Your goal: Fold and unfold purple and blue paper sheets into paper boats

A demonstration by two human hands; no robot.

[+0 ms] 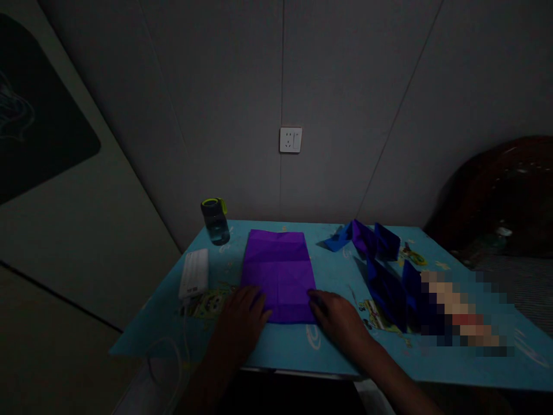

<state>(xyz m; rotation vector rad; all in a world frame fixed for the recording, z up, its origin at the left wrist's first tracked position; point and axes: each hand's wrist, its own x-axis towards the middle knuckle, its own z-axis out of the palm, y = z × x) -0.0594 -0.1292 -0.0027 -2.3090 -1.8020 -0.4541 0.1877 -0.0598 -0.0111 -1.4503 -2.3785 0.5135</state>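
A purple sheet of paper with crease lines lies flat on the table in front of me. My left hand rests on its lower left corner, fingers lying flat and thumb apart. At the lower right edge, my right hand touches the paper with bent fingertips, a gap showing between thumb and forefinger. Dim light hides part of the fingers on both sides. To the right stand folded blue and purple paper pieces, set up in zigzag shapes.
The table has a light blue cartoon-print cover. On the left are a dark water bottle and a white power bank with a cable. A blurred patch covers something at right. A wall socket is behind.
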